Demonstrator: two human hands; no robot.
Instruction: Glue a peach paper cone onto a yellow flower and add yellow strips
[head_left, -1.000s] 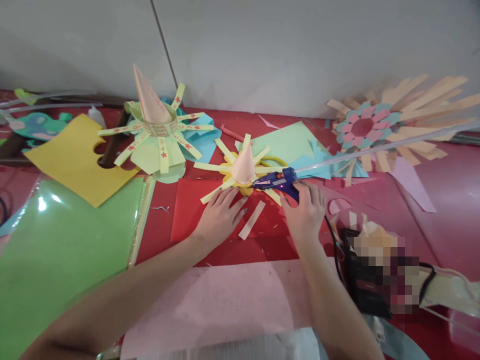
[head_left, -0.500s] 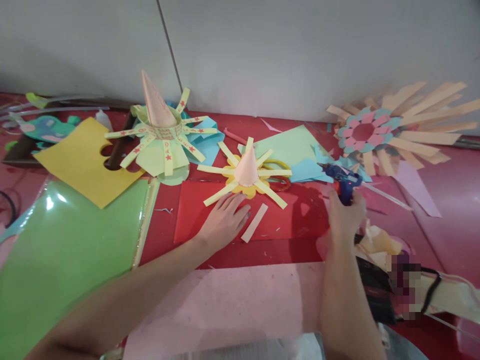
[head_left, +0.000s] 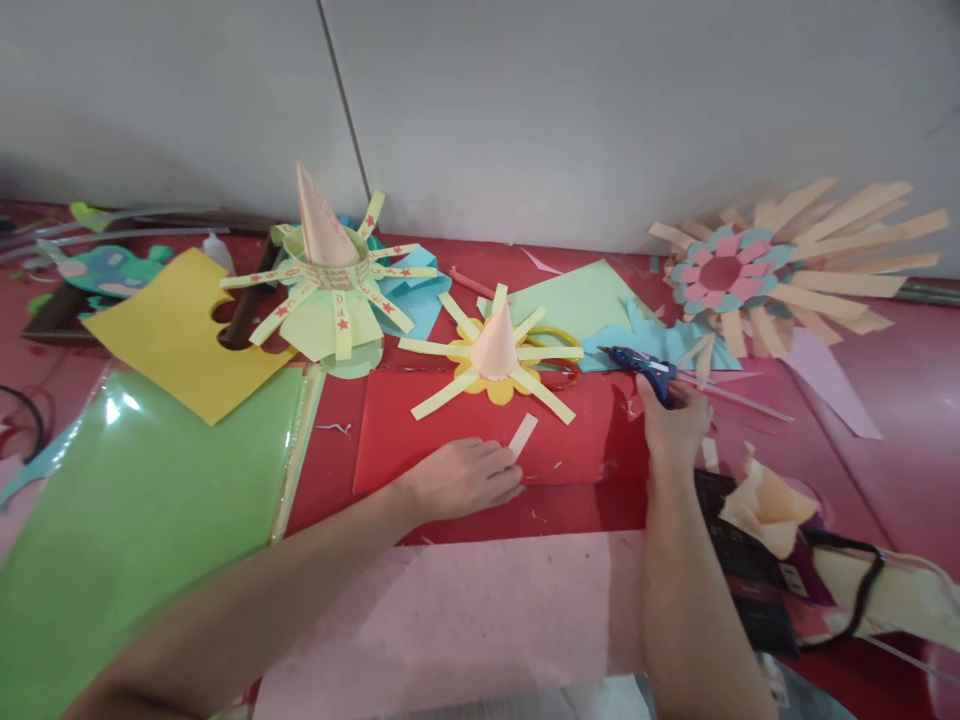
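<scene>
My left hand (head_left: pixel 469 480) is low over the red sheet (head_left: pixel 592 430), its fingers closed around the lower end of a small pale paper strip (head_left: pixel 524 434). Just beyond it stands a paper piece with a pink cone (head_left: pixel 495 345), a yellow scalloped base (head_left: pixel 501 389) and pale yellow strips fanning outward. On the right, my right hand (head_left: pixel 677 420) grips a blue hot glue gun (head_left: pixel 651 370) by its handle, nozzle pointing left above blue paper scraps (head_left: pixel 694 340). The fingers on the handle are partly hidden. Scissors with yellow and red handles (head_left: pixel 566 338) lie partly behind the cone piece.
A taller cone piece with star-marked strips (head_left: pixel 330 260) stands back left, beside yellow paper (head_left: pixel 180 330). Green sheets in plastic (head_left: pixel 172 500) cover the left. A tan-strip paper flower (head_left: pixel 727 270) leans on the wall. A black box (head_left: pixel 750 570) and cords sit at right.
My left hand has drawn back from the cone piece and closed on the paper strip. My right hand has moved slightly left and tilted the glue gun lower. The view has shifted slightly.
</scene>
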